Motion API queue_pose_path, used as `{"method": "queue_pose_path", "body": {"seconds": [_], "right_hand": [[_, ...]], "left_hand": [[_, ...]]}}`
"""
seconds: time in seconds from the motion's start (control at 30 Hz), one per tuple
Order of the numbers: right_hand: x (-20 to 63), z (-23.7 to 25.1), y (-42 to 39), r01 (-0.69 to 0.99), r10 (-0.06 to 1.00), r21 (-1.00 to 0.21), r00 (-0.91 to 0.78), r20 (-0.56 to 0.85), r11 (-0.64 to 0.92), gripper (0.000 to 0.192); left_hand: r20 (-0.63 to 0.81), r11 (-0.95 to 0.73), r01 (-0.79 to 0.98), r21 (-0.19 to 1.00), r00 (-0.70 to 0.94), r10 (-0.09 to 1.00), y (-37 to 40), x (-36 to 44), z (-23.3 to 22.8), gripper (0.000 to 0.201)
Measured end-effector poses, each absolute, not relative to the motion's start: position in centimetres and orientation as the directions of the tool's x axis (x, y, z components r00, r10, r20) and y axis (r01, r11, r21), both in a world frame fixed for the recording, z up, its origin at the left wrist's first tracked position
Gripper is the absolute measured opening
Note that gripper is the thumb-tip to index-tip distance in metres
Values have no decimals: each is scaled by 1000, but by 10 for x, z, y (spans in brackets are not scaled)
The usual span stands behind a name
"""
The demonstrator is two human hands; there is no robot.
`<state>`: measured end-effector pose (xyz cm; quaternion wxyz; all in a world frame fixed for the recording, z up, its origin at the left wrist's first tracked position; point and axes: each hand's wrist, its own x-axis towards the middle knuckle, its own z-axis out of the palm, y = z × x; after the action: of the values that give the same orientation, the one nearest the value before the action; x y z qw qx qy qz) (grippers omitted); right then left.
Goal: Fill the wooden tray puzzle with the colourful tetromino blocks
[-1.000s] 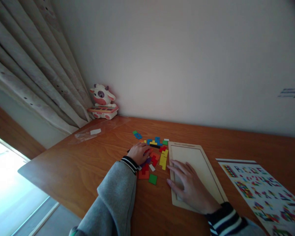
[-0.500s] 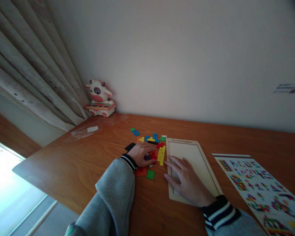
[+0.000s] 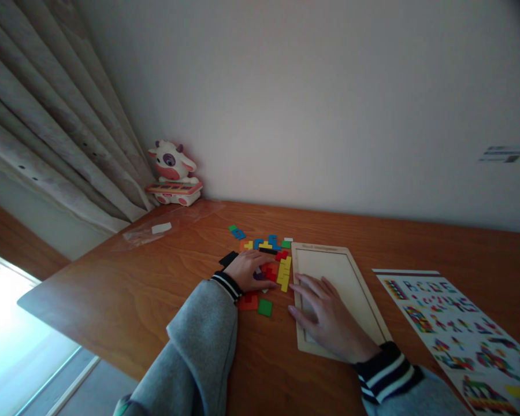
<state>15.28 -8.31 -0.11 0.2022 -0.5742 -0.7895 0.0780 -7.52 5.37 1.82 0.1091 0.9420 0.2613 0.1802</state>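
My left hand (image 3: 248,270) lies over a cluster of coloured puzzle blocks, its fingers spread apart around red pieces (image 3: 269,270) and a dark purple one (image 3: 259,276). Just beyond its fingertips are yellow blocks (image 3: 284,274). A red block (image 3: 248,301) and a green block (image 3: 265,308) sit nearer to me, below that wrist. My right hand (image 3: 325,312) rests with fingers stretched over the left side of a shallow wooden tray (image 3: 345,277), holding nothing. Part of the block cluster is hidden under my left hand.
A printed pattern sheet (image 3: 448,329) lies right of the tray. Blue blocks (image 3: 239,233) and black pieces (image 3: 229,259) lie at the cluster's far and left edges. A clear plastic bag (image 3: 144,232) and a cow toy with a keyboard (image 3: 173,173) are at the back left.
My left fingers have shifted slightly over the red pieces, showing more of them. My right hand stays on the tray. The whole view has moved very slightly.
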Motion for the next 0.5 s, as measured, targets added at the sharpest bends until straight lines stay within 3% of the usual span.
{"method": "queue_pose_path", "body": {"seconds": [0.17, 0.33, 0.5], "right_hand": [[152, -1, -83, 878, 939, -353, -254, 230, 324, 45], [153, -1, -84, 875, 938, -358, -252, 239, 326, 45], [153, -2, -83, 878, 939, -352, -256, 231, 326, 44]], "left_hand": [[305, -836, 444, 322, 787, 536, 52, -74, 18, 55], [297, -824, 481, 301, 773, 560, 50, -73, 21, 35], [315, -828, 502, 251, 767, 560, 51, -71, 19, 36]]}}
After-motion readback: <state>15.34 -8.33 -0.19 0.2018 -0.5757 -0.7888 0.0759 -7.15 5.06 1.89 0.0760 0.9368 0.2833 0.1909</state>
